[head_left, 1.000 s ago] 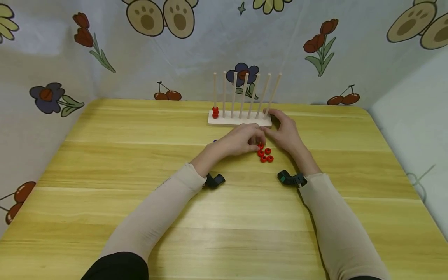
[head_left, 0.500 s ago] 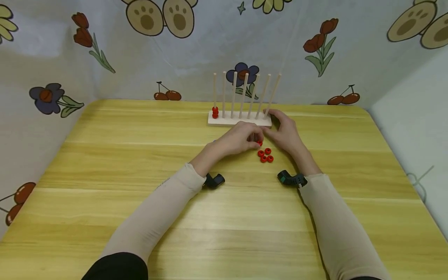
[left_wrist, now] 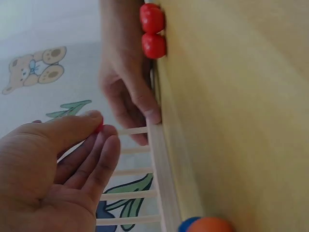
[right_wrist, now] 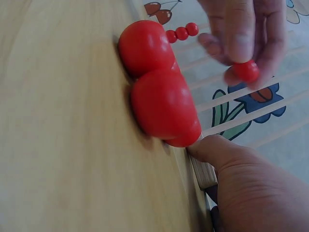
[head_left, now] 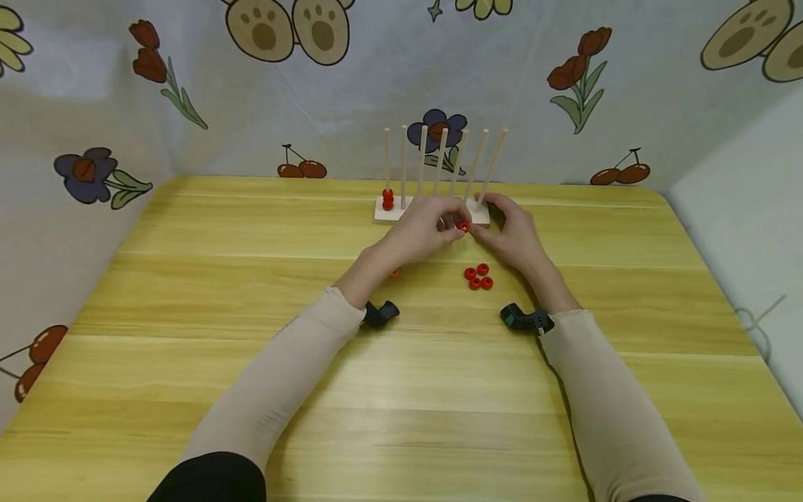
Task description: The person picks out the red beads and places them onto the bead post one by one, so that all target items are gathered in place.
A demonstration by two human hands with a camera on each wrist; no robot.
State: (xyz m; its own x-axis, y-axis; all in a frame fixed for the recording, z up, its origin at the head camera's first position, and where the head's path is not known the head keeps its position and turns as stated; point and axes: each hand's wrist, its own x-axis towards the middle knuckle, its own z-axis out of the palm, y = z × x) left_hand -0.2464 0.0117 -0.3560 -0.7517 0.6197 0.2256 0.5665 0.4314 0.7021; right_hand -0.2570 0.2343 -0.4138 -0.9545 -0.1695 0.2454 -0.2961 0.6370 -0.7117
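Note:
A red bead (head_left: 463,227) is pinched between the thumb and fingertips of my left hand (head_left: 426,224), raised in front of a wooden peg rack (head_left: 383,215). In the right wrist view that bead (right_wrist: 246,71) shows at the fingertips, apart from the pegs. My right hand (head_left: 513,233) grips the rack's right end, thumb on the front edge and fingers behind. Three red beads (right_wrist: 182,33) are stacked on the leftmost peg. The other pegs show no beads, though my left hand hides part of the base.
Several loose red beads (head_left: 479,277) lie grouped on the wooden table (head_left: 439,390) between the forearms. An orange bead (left_wrist: 210,225) and a blue one (left_wrist: 189,224) sit near my left wrist, mostly hidden from the head view. A printed cloth (head_left: 364,104) hangs behind the rack.
My left hand has drawn the red bead away from the loose group and lifted it up towards the rack. My right hand keeps its grip on the rack's end.

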